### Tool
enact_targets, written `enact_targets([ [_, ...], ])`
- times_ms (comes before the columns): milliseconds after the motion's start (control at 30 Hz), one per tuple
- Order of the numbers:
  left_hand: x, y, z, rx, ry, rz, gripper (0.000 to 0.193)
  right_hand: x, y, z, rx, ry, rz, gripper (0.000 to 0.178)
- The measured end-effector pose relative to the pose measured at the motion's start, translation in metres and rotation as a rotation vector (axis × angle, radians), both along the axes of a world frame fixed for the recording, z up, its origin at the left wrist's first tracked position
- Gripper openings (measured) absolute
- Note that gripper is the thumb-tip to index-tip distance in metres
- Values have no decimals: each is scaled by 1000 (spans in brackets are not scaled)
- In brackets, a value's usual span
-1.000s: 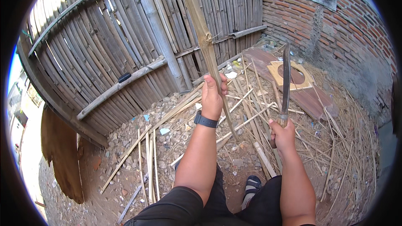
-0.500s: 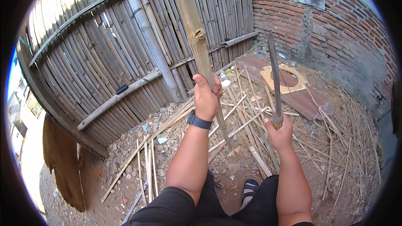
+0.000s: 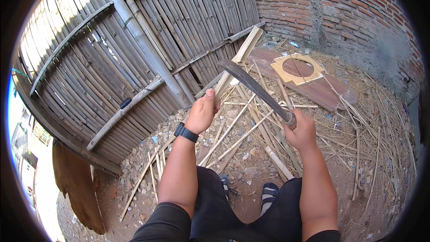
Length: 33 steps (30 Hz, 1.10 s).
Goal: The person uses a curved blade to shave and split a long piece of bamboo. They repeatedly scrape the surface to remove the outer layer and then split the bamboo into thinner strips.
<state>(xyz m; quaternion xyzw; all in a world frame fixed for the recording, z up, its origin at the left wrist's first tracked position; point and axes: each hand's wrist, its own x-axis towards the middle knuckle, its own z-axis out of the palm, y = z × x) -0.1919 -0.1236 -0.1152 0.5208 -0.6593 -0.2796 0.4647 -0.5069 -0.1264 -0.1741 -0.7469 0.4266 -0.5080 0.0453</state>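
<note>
My left hand (image 3: 204,111) is closed around a long pale strip of split bamboo (image 3: 247,45), tilted with its far end up and to the right. In my right hand (image 3: 300,130) I grip the handle of a machete (image 3: 262,92) with a dark, curved blade. The blade slants up and left, its hooked tip lying across the bamboo in this view, just beyond my left hand. Whether the edge touches the bamboo I cannot tell. A dark watch (image 3: 186,132) is on my left wrist.
Split bamboo strips (image 3: 251,130) lie over stones and straw below my hands. A brown board (image 3: 304,87) carries a yellowish panel with a round hole (image 3: 280,64). A bamboo fence (image 3: 148,40) stands left, a brick wall (image 3: 295,13) right. A weathered plank (image 3: 76,183) leans at lower left.
The bamboo has swung from nearly upright to slanting up and right, and my left hand has moved left and lower. The machete has tipped from upright toward the left, across the bamboo.
</note>
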Motion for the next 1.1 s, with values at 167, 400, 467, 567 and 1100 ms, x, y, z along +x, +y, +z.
enact_targets([
  [167, 8, -4, -61, 214, -73, 51, 75, 7, -14, -7, 34, 249, -119, 28],
  [400, 31, -16, -110, 446, -41, 95, 80, 25, -34, -34, 212, 378, -92, 29],
  [467, 42, -20, -116, 456, -53, 70, 84, 35, -34, -36, 182, 404, -88, 29],
  [567, 56, -19, -118, 501, -59, 66, 86, 41, -43, -37, 114, 457, -117, 29],
  [1100, 50, -18, -126, 615, -223, -54, 86, 61, -53, -57, 159, 483, -174, 24],
])
